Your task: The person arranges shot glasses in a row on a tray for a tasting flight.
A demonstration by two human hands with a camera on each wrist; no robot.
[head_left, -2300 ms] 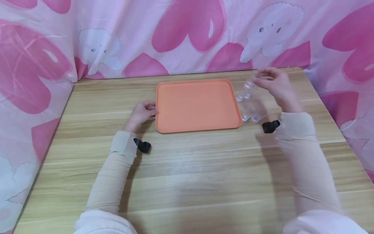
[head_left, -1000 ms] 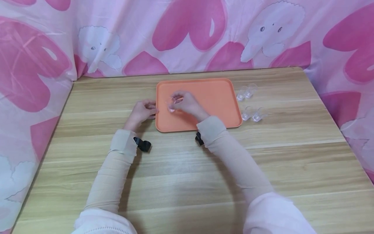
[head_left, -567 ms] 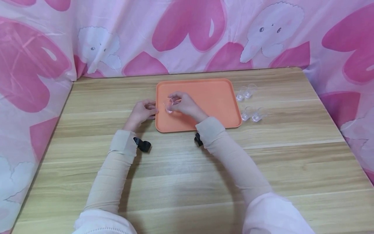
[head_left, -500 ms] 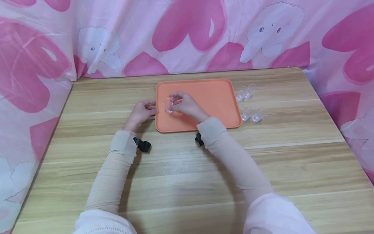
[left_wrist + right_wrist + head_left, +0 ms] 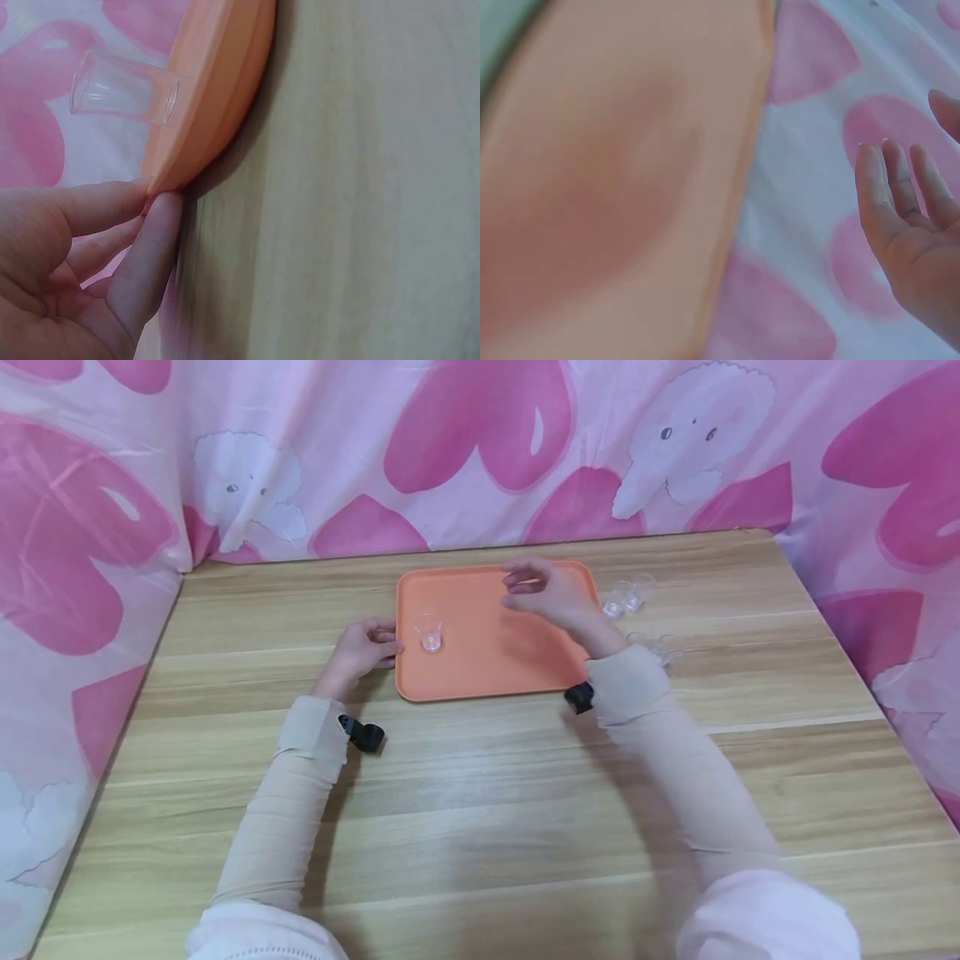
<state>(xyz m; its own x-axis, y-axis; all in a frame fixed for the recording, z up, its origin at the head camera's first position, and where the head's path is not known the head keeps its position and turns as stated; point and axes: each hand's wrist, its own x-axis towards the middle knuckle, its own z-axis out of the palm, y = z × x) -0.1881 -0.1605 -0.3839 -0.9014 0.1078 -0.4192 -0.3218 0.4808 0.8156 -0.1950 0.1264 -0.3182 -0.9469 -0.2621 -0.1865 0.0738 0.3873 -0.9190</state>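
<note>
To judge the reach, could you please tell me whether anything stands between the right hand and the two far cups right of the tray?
Nothing visible blocks the way: only part of the tray and its low rim lie between the right hand and the two far cups.

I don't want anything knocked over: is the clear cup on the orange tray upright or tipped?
Upright: in the head view the clear cup stands base-down on the orange tray, its wider mouth facing up.
</note>
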